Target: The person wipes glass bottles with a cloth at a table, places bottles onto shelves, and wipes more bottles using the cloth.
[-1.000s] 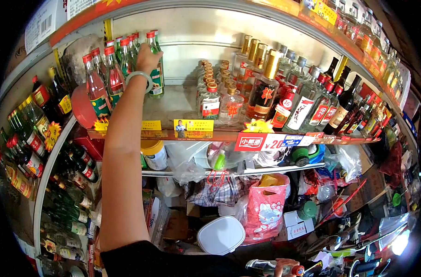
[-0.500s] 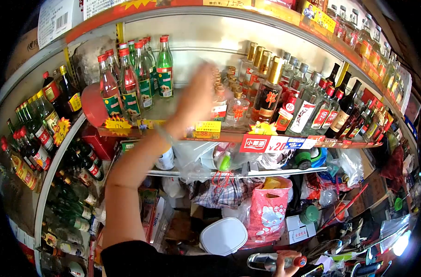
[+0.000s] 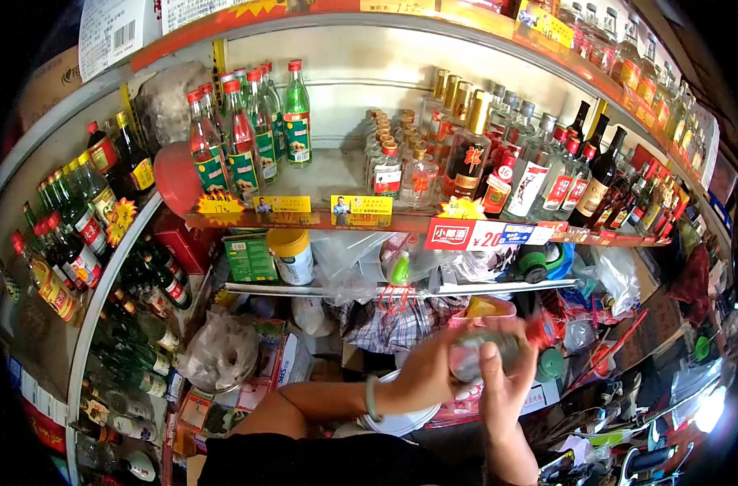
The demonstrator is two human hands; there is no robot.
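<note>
A clear glass bottle [image 3: 467, 361] with a red cap [image 3: 541, 330] lies tilted between my two hands, in front of the lower shelf. My left hand [image 3: 428, 374], with a pale green bangle at the wrist, is closed about the bottle's base end. From the other side, my right hand [image 3: 505, 389] grips the bottle, its thumb across the glass. Motion blurs the bottle, and fingers hide part of its body. Beneath my left wrist, a white lid [image 3: 401, 419] is partly covered.
Red-capped green-label bottles [image 3: 297, 117] stand on the shelf above, left of several small bottles [image 3: 387, 172] and a gold-capped dark bottle [image 3: 469, 154]. Price tags line the shelf edge [image 3: 401, 220]. More bottles [image 3: 77, 215] fill the left side. Below are a tin [image 3: 292, 257] and plastic bags [image 3: 219, 352].
My left hand has come down from the shelf to the bottle. My right hand has raised the bottle from the lower edge to meet it. The view has shifted slightly.
</note>
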